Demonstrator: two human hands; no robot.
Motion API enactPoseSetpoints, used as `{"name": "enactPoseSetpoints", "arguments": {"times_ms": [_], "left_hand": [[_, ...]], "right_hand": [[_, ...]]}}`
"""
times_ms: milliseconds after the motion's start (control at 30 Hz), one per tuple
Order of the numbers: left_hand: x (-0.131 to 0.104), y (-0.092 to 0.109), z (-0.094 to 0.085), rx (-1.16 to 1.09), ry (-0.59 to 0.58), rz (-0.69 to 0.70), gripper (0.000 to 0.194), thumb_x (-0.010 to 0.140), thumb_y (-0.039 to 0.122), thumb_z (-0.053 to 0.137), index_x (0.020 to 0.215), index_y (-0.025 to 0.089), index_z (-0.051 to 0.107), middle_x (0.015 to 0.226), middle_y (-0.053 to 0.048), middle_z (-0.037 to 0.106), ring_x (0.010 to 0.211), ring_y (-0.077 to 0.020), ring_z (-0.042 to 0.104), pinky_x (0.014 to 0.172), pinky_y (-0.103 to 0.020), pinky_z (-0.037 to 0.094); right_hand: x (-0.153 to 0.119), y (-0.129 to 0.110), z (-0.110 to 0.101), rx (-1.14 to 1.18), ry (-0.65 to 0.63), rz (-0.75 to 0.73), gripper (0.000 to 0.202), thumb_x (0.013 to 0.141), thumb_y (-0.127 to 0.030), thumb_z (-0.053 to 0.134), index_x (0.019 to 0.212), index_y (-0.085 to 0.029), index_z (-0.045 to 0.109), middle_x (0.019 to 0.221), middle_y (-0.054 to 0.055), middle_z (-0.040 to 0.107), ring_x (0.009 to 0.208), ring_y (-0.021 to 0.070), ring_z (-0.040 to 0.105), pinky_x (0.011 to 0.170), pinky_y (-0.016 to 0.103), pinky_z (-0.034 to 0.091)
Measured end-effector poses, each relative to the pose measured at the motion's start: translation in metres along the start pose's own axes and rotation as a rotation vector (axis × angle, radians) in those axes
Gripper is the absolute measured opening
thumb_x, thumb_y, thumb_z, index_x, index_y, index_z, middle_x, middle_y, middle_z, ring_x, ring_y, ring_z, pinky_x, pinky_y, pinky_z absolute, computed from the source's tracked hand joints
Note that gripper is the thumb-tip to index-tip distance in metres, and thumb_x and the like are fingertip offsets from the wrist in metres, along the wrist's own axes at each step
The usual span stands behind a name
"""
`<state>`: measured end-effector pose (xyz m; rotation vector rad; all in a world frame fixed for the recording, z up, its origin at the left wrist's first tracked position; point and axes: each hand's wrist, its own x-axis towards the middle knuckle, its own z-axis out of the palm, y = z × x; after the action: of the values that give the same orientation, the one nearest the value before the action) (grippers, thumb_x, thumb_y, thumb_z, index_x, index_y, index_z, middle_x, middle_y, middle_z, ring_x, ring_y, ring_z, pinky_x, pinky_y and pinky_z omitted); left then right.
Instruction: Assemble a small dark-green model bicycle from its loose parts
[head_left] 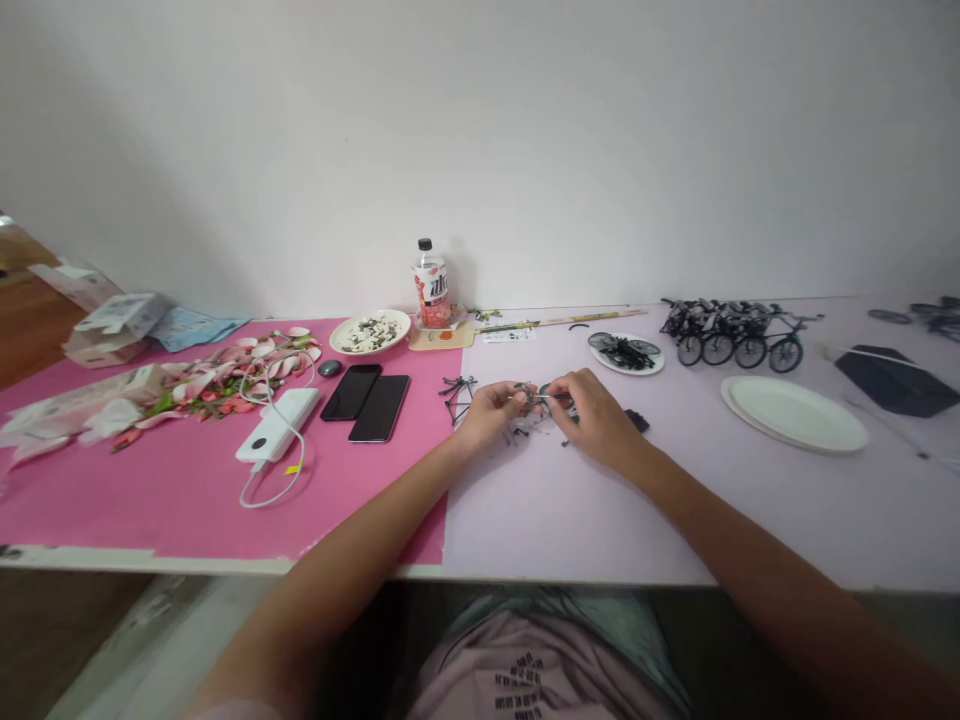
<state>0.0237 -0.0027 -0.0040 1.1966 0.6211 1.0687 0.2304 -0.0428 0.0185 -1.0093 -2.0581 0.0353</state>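
My left hand (491, 412) is closed in a pinch on a small dark model bicycle part (529, 394) above the pale table. Close beside it, my right hand (589, 415) pinches a thin light-coloured rod (552, 397) whose tip meets the part; its exact kind is too small to make out. Below the hands lie several loose small dark pieces (517, 433). A dark bicycle frame (457, 392) rests just left of my left hand. Behind my right wrist, a black object (637, 420) is partly hidden.
Assembled model bicycles (735, 335) stand in a row at the back right. A plate of black parts (628, 353), white oval plates (817, 415), a bottle (432, 285), phones (380, 408), a power bank (277, 424) and artificial petals (225, 375) lie around.
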Motion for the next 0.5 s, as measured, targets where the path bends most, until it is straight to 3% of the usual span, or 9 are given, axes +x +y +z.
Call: {"name": "enactPoseSetpoints", "arguments": {"times_ms": [333,500], "left_hand": [[-0.001,0.001,0.001,0.102,0.082,0.072,0.053,0.072,0.053,0.094,0.1,0.01,0.078,0.088,-0.012,0.079,0.093,-0.0265,0.077,0.095,-0.041,0.058],[-0.001,0.002,0.003,0.12,0.099,0.082,0.06,0.067,0.059,0.094,0.098,0.01,0.078,0.094,-0.015,0.081,0.094,-0.028,0.077,0.096,-0.042,0.058]], "right_hand": [[-0.003,0.015,0.004,-0.109,-0.089,0.021,0.007,0.106,-0.027,0.054,0.105,-0.022,0.059,0.099,0.012,0.073,0.089,0.0291,0.069,0.079,0.042,0.055],[-0.004,0.019,0.005,-0.163,-0.109,0.019,0.008,0.105,-0.027,0.056,0.105,-0.022,0.062,0.096,0.01,0.078,0.081,0.027,0.072,0.074,0.038,0.052]]}}
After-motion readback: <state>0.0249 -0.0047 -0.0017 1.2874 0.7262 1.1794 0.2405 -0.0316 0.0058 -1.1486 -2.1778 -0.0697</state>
